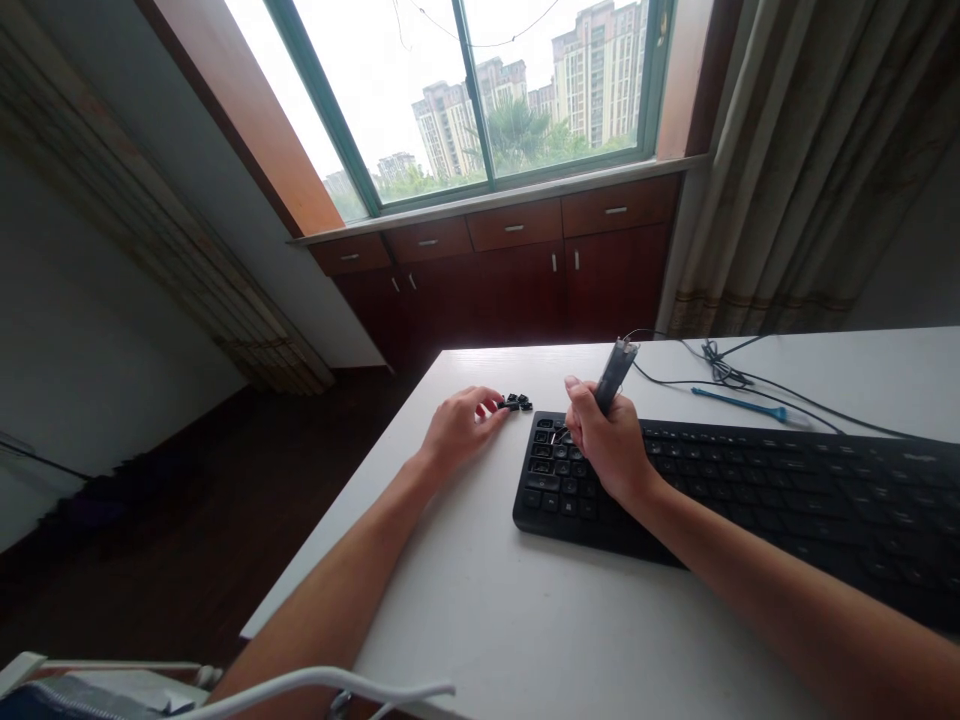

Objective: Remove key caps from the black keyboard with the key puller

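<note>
My right hand (611,435) is closed in a fist round a dark-handled tool (616,372), right of the frame's centre, its thin wire end (559,437) pointing down at the left end of the black keyboard (795,488), which runs across the tabletop (450,590) to the right edge of the frame. Near the centre, my left hand (466,425) curls narrowly, fingertips at a small cluster of black pieces (516,403); I can't tell whether it pinches one. Those pieces look like keycaps, but they are too small to be sure. If the wire slips or I lever at a slant, I could scratch a neighbouring key or bend a socket. A careless nudge from my left fingers could scatter the loose pieces, and some might roll off the tabletop's far edge.
</note>
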Available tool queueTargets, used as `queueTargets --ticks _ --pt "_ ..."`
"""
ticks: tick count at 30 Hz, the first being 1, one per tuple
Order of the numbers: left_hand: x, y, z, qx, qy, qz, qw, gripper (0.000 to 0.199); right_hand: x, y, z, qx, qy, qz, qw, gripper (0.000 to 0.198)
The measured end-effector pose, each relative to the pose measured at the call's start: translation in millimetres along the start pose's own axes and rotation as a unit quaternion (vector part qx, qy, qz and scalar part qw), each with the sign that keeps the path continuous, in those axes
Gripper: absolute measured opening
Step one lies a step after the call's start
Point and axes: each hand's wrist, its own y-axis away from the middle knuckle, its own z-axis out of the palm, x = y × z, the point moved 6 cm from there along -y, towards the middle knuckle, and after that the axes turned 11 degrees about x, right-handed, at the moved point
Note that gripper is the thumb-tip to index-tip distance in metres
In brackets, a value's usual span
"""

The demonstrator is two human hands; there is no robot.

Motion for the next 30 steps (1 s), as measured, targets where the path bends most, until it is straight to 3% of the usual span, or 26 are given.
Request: queueTargets --ticks 6,10,16,20,30 --pt "7.6 0.7 1.6 0.021 0.012 0.023 0.999 0.026 -0.2 0.0 -0.8 -0.004 0.011 -0.010 1.000 0.053" --pt "28.0 0.5 -9.2 0.029 0.025 0.080 0.996 0.027 -1.8 1.4 0.9 -0.017 0.024 -0.019 0.999 0.053" --pt "79.1 18.8 -13.9 -0.111 0.091 0.261 0.955 0.023 -10.1 3.6 6.0 -0.087 0.064 -0.027 0.994 0.053" --pt "98.8 30.6 -14.7 -0.142 0.118 0.345 0.920 0.029 -11.7 7.7 11.9 -0.181 0.125 -0.012 0.975 0.048" --pt "101.1 32.0 -12.1 -0.146 0.125 0.347 0.918 0.024 -15.9 13.7 14.1 -0.208 0.188 -0.026 0.960 0.042"
